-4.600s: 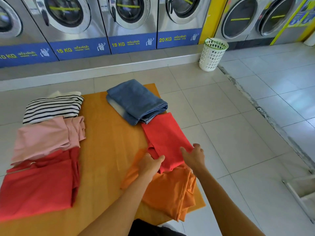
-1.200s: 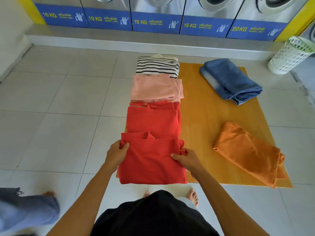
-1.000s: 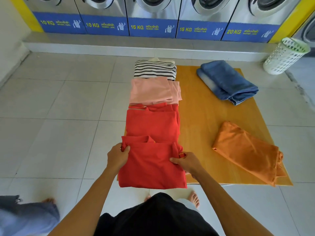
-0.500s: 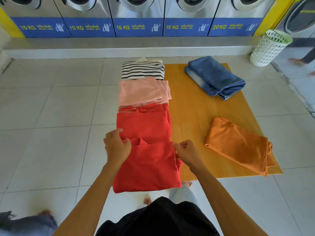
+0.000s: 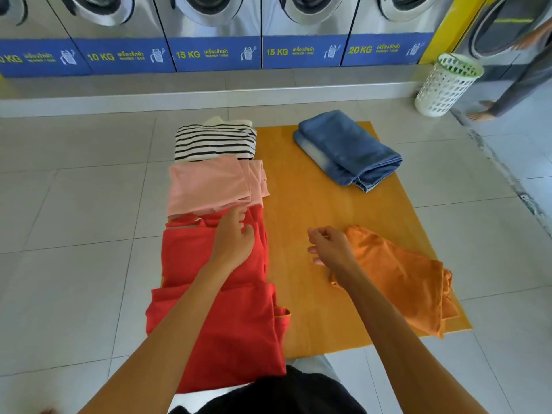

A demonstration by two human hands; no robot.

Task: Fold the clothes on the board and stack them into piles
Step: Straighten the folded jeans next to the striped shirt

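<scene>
Released since the earlier frames, the nearest red garment lies folded in the left row on the board; left hand rests flat, right hand hovers loosely curled, empty; orange garment apparently remains.

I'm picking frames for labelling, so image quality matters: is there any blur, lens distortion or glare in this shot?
Head view: wide-angle bending curves the floor tile lines and leans the washing machines outward; right hand and left hand look slightly motion-smeared; soft daylight, faint shadows; a mild sheen on the wooden board; the folded jeans and striped shirt stay reasonably sharp.
</scene>
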